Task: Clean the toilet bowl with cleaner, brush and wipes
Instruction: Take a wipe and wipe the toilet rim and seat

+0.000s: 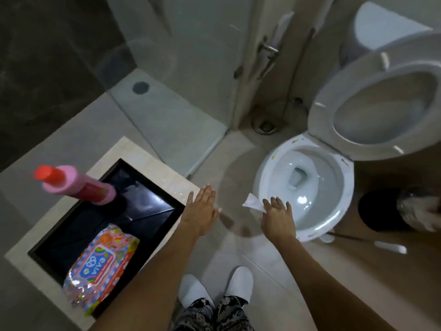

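Observation:
The white toilet bowl [343,187] stands at the right with its seat and lid [372,130] raised; small stains dot the rim. My right hand [278,218] pinches a white wipe [253,203] at the bowl's near-left rim. With straight fingers and nothing in it, my left hand [200,211] hovers left of the bowl above the floor. On the black sink [157,204] at the left stands a pink cleaner bottle [74,185] with a red cap. A colourful pack of wipes [100,263] lies across the sink's front edge. The toilet brush [367,242] lies on the floor right of the bowl.
A black bin [379,211] lined with a bag stands right of the bowl. A glass shower screen [167,80] and a door with a metal handle [269,48] are behind. My feet in white slippers [214,287] stand on the beige tiled floor.

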The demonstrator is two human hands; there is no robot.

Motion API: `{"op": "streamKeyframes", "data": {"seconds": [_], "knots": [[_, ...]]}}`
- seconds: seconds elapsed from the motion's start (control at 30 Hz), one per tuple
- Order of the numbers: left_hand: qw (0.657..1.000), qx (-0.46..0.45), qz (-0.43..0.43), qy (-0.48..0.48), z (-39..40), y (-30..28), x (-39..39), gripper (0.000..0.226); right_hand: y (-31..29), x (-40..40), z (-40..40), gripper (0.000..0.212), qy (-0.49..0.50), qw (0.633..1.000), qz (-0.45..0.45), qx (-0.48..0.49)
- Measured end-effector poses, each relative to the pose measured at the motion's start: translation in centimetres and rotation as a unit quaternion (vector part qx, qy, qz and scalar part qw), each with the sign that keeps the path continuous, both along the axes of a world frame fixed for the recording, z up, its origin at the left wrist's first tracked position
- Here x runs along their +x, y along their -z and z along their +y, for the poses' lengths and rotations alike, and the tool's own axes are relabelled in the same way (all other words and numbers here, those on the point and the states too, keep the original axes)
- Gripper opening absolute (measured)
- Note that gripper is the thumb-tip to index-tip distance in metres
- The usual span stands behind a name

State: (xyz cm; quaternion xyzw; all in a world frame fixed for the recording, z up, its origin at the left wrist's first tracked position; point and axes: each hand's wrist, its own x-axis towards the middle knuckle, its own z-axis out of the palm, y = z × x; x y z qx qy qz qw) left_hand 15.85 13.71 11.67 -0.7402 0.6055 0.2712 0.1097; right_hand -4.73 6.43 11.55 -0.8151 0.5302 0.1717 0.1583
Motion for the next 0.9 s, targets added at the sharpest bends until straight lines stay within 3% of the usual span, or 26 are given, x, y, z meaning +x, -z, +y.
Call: {"op": "streamKeyframes", "data": {"seconds": [0.2,0.37,0.67,0.9], "knots": [[0.997,0.022,0.024,0.071,-3.3,1.2,-7.1,0.062,1.7,-7.0,-0.5,0.029,0.129,0.988,-0.087,0.006],[0.992,0.043,0.03,0.114,-4.2,3.4,-11.8,0.062,2.6,-10.5,0.1,0.05,0.276,0.95,-0.141,0.035],[0.975,0.08,0.042,0.203,-4.6,9.3,-14.9,0.061,7.9,-12.4,1.5,0.053,0.345,0.912,-0.22,0.005],[0.958,0.056,0.059,0.274,-4.9,15.1,-15.7,0.061,14.8,-11.5,2.5,0.053,0.361,0.908,-0.209,-0.035]]}}
